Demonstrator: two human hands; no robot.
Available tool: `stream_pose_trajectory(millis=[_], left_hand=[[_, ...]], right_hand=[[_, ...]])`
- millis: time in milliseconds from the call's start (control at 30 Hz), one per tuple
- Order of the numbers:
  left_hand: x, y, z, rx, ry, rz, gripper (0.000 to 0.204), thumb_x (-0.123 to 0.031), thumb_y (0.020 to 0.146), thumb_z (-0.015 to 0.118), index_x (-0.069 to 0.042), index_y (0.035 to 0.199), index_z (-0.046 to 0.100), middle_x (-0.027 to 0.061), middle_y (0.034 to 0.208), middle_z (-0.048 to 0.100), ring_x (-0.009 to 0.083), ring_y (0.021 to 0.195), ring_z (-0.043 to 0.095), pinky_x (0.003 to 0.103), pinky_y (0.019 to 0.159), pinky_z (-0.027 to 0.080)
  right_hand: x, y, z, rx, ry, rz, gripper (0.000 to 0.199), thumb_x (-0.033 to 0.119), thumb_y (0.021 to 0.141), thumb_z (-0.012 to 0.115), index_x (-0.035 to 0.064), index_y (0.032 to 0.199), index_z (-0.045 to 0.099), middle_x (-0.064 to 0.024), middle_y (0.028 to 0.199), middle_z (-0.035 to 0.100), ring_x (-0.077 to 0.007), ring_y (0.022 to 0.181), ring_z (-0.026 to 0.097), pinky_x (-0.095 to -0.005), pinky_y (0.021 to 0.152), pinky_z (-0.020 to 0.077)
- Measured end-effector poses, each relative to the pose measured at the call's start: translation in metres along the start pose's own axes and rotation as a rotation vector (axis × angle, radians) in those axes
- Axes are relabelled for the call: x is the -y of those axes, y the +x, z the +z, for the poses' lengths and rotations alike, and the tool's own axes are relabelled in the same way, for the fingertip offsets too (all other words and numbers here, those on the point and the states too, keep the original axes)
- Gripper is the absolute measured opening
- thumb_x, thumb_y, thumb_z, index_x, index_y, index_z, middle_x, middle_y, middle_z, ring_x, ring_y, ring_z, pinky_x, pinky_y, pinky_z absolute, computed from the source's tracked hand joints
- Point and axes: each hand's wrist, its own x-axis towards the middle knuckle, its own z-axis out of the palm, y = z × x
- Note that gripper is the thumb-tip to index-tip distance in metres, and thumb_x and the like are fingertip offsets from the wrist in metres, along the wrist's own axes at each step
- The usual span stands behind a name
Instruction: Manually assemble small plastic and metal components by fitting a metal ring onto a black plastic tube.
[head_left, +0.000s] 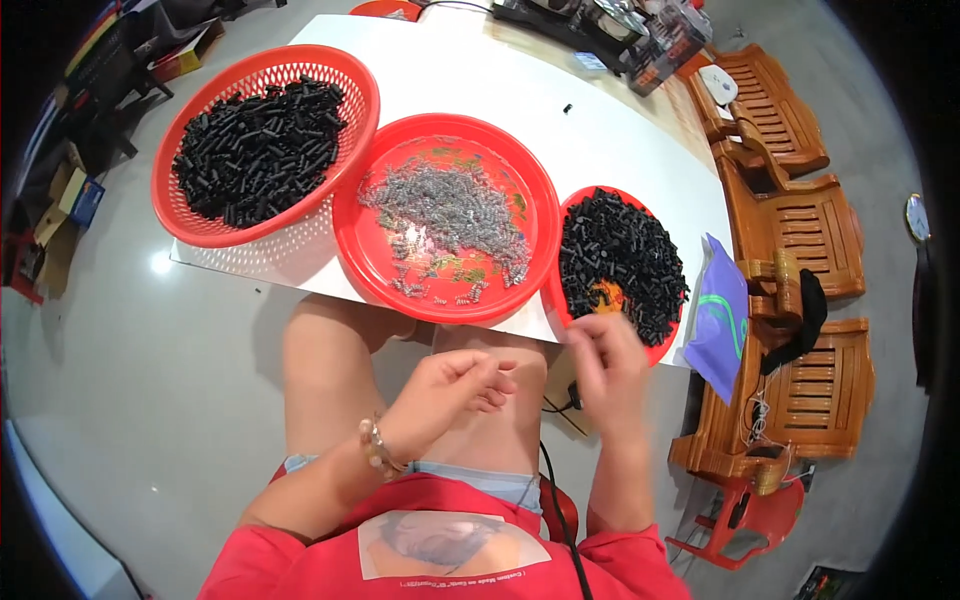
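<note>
My left hand [452, 398], with a beaded bracelet [376, 447] on its wrist, is held above my lap. Its thumb and fingers are curled together, and anything between them is too small to make out. Slightly blurred, my right hand [612, 372] is at the near edge of a red tray [664, 350] heaped with short black cylindrical parts [625, 255]. The thumb and forefinger are drawn together there; whatever they pinch cannot be seen. In front of me a round red tray [450, 310] holds a spread of small metal springs [450, 210].
A red mesh basket [170, 215] full of black parts [262, 145] stands at the left of the white table [440, 75]. One small black piece [567, 108] lies farther back. A purple bag [718, 320] hangs at the right edge, beside wooden chairs [810, 235]. A black cord [553, 480] crosses my lap.
</note>
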Motion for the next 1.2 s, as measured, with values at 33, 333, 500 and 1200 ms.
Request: stream_pose_trajectory(millis=[33, 333, 500, 1200], left_hand=[[0.0, 0.002, -0.003, 0.07, -0.128, -0.037, 0.037, -0.03, 0.099, 0.043, 0.001, 0.116, 0.053, 0.008, 0.097, 0.063, 0.0126, 0.085, 0.062, 0.025, 0.076, 0.052], [-0.006, -0.007, -0.041, 0.073, -0.415, -0.022, 0.024, -0.022, 0.095, 0.052, -0.003, 0.107, 0.057, 0.0058, 0.097, 0.063, 0.012, 0.086, 0.062, 0.024, 0.077, 0.053], [-0.01, -0.019, -0.058, -0.03, -0.476, -0.044, 0.028, -0.003, 0.089, 0.058, -0.001, 0.117, 0.054, 0.0099, 0.105, 0.063, 0.0157, 0.093, 0.063, 0.027, 0.085, 0.053], [-0.012, -0.018, -0.077, -0.106, -0.501, 0.002, 0.024, -0.007, 0.091, 0.056, -0.001, 0.115, 0.055, 0.01, 0.105, 0.063, 0.0151, 0.091, 0.063, 0.027, 0.082, 0.054]], right_hand=[[0.012, -0.001, 0.008, 0.082, 0.03, -0.068, 0.007, -0.002, 0.077, 0.062, 0.0007, 0.084, 0.061, -0.011, 0.078, 0.059, -0.0232, 0.064, 0.058, -0.0303, 0.055, 0.0459], [0.035, 0.008, 0.052, 0.3, 0.252, -0.182, 0.014, 0.001, 0.078, 0.063, 0.003, 0.092, 0.062, -0.0107, 0.081, 0.062, -0.0271, 0.069, 0.063, -0.0332, 0.058, 0.0499], [0.025, 0.041, 0.067, 0.306, 0.04, -0.176, 0.01, 0.004, 0.077, 0.065, 0.0033, 0.086, 0.066, -0.0102, 0.077, 0.061, -0.0266, 0.068, 0.062, -0.0339, 0.058, 0.0482], [0.025, 0.076, 0.096, 0.54, -0.186, -0.292, 0.008, 0.012, 0.075, 0.065, 0.0068, 0.082, 0.066, -0.0087, 0.076, 0.059, -0.0298, 0.068, 0.061, -0.0398, 0.059, 0.0491]])
